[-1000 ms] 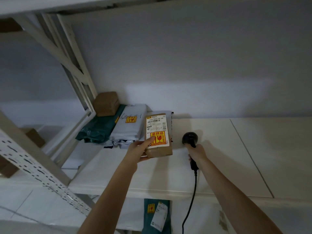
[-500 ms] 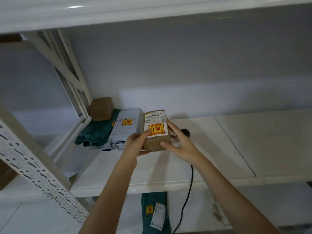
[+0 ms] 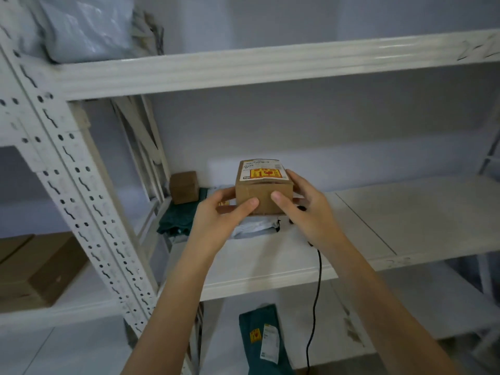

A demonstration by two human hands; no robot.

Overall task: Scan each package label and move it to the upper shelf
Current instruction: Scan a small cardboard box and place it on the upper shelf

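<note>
Together the left hand [image 3: 216, 220] and right hand [image 3: 308, 212] grip the labelled cardboard box [image 3: 263, 192] by its sides, thumbs on its front, above the middle shelf [image 3: 405, 226]. Best lifted level to the upper shelf [image 3: 270, 69], clearing its front beam.

A perforated white upright post [image 3: 81, 196] stands at the left of the rack, with diagonal braces [image 3: 140, 147] behind it. Past the post, on a neighbouring shelf at the left edge, sit large brown cartons [image 3: 35, 269]. A pale blue-grey wall [image 3: 311, 125] closes the back. At the lower left, light floor tiles [image 3: 40, 350] show.
</note>
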